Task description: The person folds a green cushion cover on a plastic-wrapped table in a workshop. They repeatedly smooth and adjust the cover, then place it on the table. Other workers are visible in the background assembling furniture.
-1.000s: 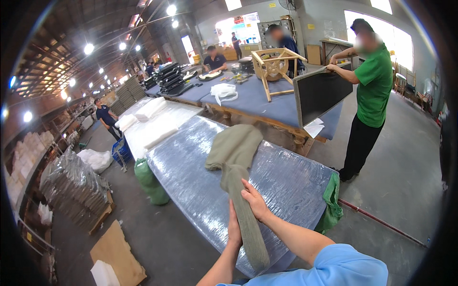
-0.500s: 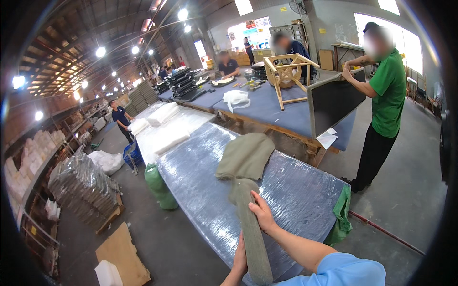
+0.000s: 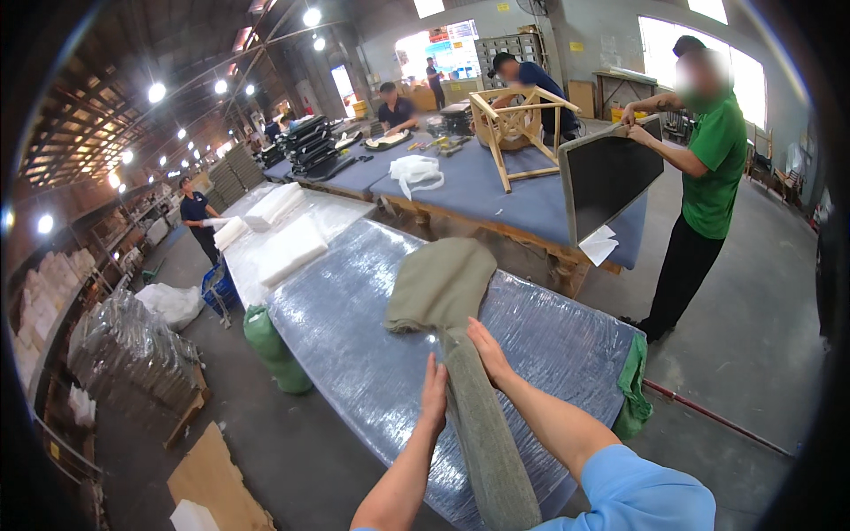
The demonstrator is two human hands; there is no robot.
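Observation:
A long, narrow olive-grey fabric cover [image 3: 490,434], filled out like a cushion, lies lengthwise toward me on the plastic-wrapped table [image 3: 354,354]. Its far end meets a wide, flat spread of the same cloth [image 3: 443,281]. My left hand [image 3: 433,394] rests along the left edge of the narrow part, fingers straight and together. Against the right edge, near the neck between the two parts, my right hand [image 3: 490,352] lies with its fingers stretched out. Both palms press the sides, and neither hand is wrapped round the cloth.
White foam slabs [image 3: 297,250] lie at the table's far end. Beyond stands a blue-topped workbench [image 3: 527,212] with a wooden chair frame [image 3: 522,133]. A co-worker in green [image 3: 713,168] holds a dark panel [image 3: 611,177] at right. A green sack [image 3: 276,354] stands at left.
My left hand has slid forward along the narrow cover, nearly level with the right. The cover's near end has swung right, and the whole scene has shifted slightly left.

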